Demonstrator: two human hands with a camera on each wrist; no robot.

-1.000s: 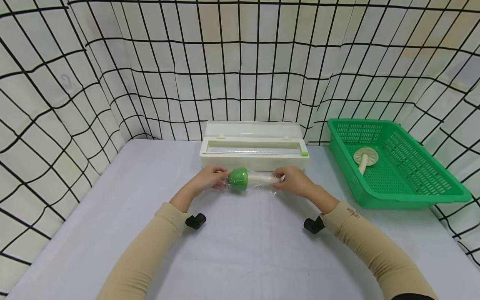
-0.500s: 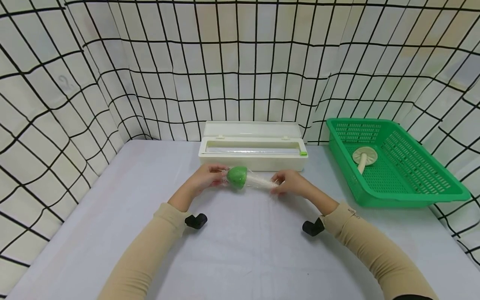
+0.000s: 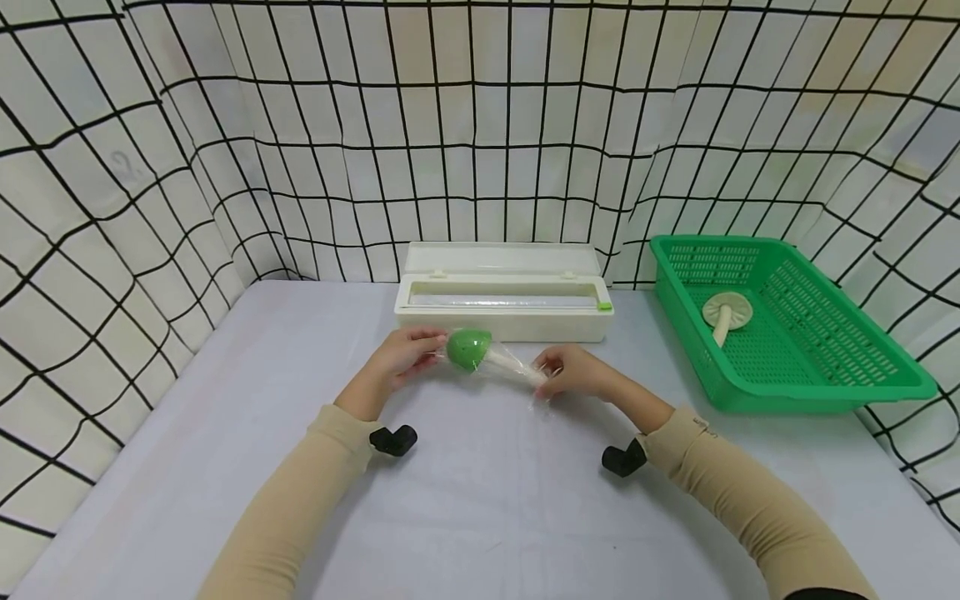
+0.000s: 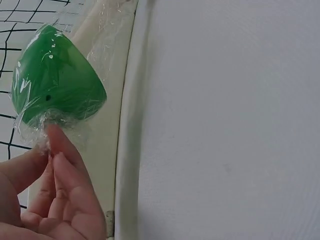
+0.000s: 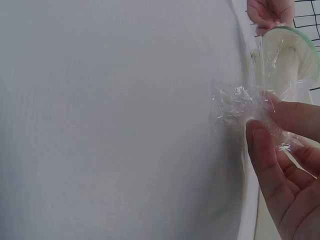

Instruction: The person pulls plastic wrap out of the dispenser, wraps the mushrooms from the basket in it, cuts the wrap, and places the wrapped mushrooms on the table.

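A toy mushroom (image 3: 468, 348) with a green cap and a pale stem is wrapped in clear cling film, tilted with its cap up and to the left. My left hand (image 3: 395, 365) pinches the film at the top of the cap; in the left wrist view, film bunches at the fingertips under the green cap (image 4: 57, 75). At the stem's lower end, my right hand (image 3: 576, 372) pinches the gathered cling film (image 5: 240, 102) between thumb and fingers, and loose film sticks out past them. Just behind the mushroom stands a white cling film dispenser (image 3: 502, 326), its lid up.
To the right, a green basket (image 3: 821, 402) holds a second, cream-coloured mushroom (image 3: 726, 312). A white cloth covers the table (image 3: 480, 500). Black wire grid panels (image 3: 480, 142) with white sheeting behind enclose the back and sides.
The mushroom has tilted: its cap has risen slightly and shifted left, and its stem end has dropped. My right hand has moved down and left with the film; my left hand has moved slightly up.
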